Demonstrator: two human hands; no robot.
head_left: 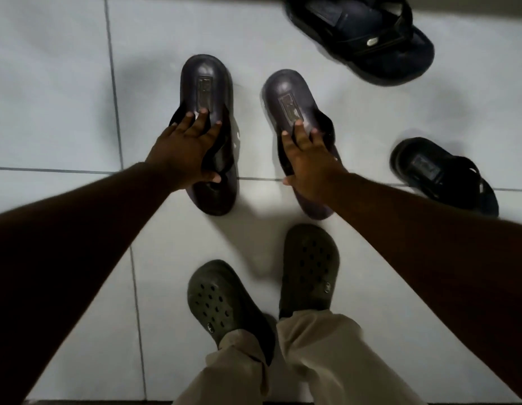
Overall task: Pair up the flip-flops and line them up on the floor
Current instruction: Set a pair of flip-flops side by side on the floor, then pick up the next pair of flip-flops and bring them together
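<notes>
Two matching dark purple flip-flops lie side by side on the white tiled floor, heels pointing away from me. My left hand (186,150) grips the straps of the left flip-flop (205,83), thumb tucked under the strap. My right hand (308,159) lies over the straps of the right flip-flop (286,95), which is angled slightly to the left, fingers spread on its sole. A large dark blue flip-flop (368,36) lies at the top right. A smaller dark flip-flop (438,173) sits at the right.
My own feet in dark green clogs (218,299) stand just below the purple pair, with beige trousers (312,361) above them. White floor tiles (49,83) stretch out to the left. A dark edge runs along the top.
</notes>
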